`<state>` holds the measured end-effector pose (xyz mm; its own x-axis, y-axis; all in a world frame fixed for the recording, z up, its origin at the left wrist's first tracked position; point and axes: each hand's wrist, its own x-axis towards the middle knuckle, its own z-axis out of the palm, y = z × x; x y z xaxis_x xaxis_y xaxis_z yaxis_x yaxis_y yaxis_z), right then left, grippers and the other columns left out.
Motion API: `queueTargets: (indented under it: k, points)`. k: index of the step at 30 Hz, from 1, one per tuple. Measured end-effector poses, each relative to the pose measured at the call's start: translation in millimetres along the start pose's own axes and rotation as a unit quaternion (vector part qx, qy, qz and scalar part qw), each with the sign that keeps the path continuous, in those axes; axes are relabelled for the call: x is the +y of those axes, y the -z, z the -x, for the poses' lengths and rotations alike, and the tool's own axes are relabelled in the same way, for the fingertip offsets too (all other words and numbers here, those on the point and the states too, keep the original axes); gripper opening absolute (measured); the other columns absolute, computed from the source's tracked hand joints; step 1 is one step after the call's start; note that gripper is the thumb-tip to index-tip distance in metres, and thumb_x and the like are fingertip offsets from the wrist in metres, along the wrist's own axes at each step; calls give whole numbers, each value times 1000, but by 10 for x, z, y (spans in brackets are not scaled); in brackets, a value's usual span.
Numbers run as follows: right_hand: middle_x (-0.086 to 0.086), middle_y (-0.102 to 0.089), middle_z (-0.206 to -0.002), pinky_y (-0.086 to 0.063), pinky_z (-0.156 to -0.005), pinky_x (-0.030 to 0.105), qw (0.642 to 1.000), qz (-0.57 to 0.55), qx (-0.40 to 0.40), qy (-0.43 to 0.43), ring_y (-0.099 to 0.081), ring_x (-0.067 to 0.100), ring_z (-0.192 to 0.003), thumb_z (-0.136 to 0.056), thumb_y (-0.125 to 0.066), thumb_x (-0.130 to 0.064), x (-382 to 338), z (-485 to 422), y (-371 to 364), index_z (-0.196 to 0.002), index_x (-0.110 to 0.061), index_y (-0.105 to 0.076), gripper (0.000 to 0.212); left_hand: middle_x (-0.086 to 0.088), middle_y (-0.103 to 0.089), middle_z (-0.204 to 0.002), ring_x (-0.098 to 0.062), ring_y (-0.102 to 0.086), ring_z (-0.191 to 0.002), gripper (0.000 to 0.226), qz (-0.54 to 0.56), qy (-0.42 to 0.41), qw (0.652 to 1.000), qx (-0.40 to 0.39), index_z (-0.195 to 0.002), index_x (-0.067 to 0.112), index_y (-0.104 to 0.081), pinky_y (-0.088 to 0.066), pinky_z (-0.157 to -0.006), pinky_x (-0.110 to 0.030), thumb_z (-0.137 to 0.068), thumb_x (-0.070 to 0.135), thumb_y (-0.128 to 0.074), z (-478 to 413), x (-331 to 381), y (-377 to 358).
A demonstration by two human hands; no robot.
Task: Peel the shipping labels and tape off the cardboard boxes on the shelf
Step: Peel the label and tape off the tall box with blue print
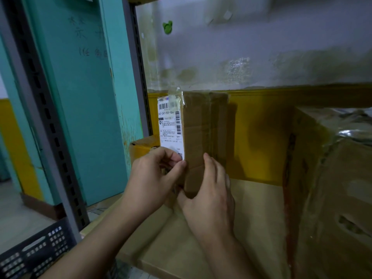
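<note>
A tall, narrow cardboard box (205, 129) stands upright on the shelf board (251, 208). Its left face carries a white shipping label (170, 127) with barcodes, and clear tape (177, 97) wrinkles over its top corner. My left hand (153, 178) pinches the label's lower right corner between thumb and fingertips at the box's front edge. Lower down, my right hand (209, 196) grips the box, thumb on the left side and fingers laid against the front face.
A large cardboard box (332, 188) with glossy tape fills the shelf's right side. A small yellowish box (141, 147) sits behind the tall one. The grey slotted shelf upright (50, 127) stands at left, with a dark plastic crate (34, 252) below it.
</note>
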<state>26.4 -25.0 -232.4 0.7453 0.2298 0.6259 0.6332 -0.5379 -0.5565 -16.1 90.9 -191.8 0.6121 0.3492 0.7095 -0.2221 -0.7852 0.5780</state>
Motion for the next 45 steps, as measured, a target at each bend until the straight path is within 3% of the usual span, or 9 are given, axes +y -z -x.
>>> queueTargets:
  k: [10,16,21,29,45]
  points:
    - [-11,-17,-155,-37,-103,30,1000,3,-10,0,-18,11,-141,-82,-67,-45,-2,-3,-3,-153,-31,-9,92,11,-68,-73,-5,-64,-72,13,-22,0,998,-58,-78,25,-65,-53,-67,-26,-90,23,-69,-78,34,64]
    - [-9,-22,-154,-39,-101,31,1000,8,-2,4,-22,13,-141,-81,-71,-45,-10,8,-12,-153,-30,-13,93,8,-66,-72,-6,-62,-68,12,-12,3,997,-70,-80,22,-63,-51,-62,-25,-91,21,-67,-72,16,67]
    - [-12,-17,-156,-35,-104,28,1000,5,-13,3,-18,11,-141,-82,-68,-46,4,0,-9,-153,-32,-7,95,12,-65,-73,-3,-63,-71,12,-9,3,999,-47,-80,24,-64,-49,-61,-14,-89,18,-69,-44,19,57]
    - [-10,-17,-156,-38,-103,31,1000,14,-15,-2,-19,13,-142,-82,-68,-46,-11,6,-11,-153,-32,-6,94,12,-66,-70,-1,-62,-69,13,-23,0,1000,-5,-76,23,-66,-49,-63,-13,-84,15,-73,-15,67,0]
    - [-14,-9,-157,-36,-103,29,999,23,-33,-5,-12,9,-144,-87,-63,-46,-27,7,-4,-151,-35,-5,87,8,-65,-68,-2,-60,-62,14,11,33,998,-47,-77,21,-65,-45,-55,-12,-88,15,-68,-57,69,18]
